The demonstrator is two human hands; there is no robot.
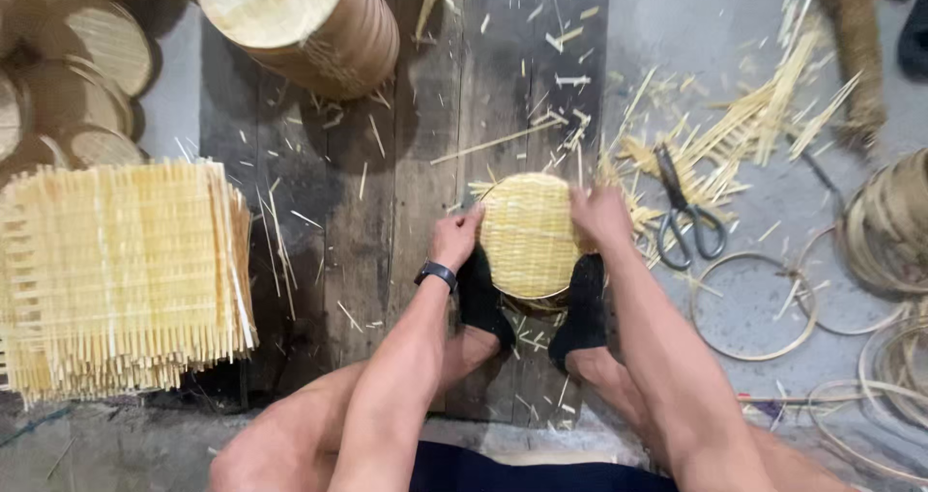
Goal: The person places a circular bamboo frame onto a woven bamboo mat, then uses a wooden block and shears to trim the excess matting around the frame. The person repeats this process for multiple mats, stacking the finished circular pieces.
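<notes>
I see my left hand (pixel 454 239) and right hand (pixel 599 217) gripping the edges of a round yellow woven bamboo mat (pixel 527 236), black-socked feet (pixel 483 299) under it, grey scissors (pixel 688 217) nearby

Soft even overhead light, slight blur, dim corners

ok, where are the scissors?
In the head view, the scissors lie on the floor right of the right hand, among bamboo offcuts, above a loose bamboo ring.
</notes>
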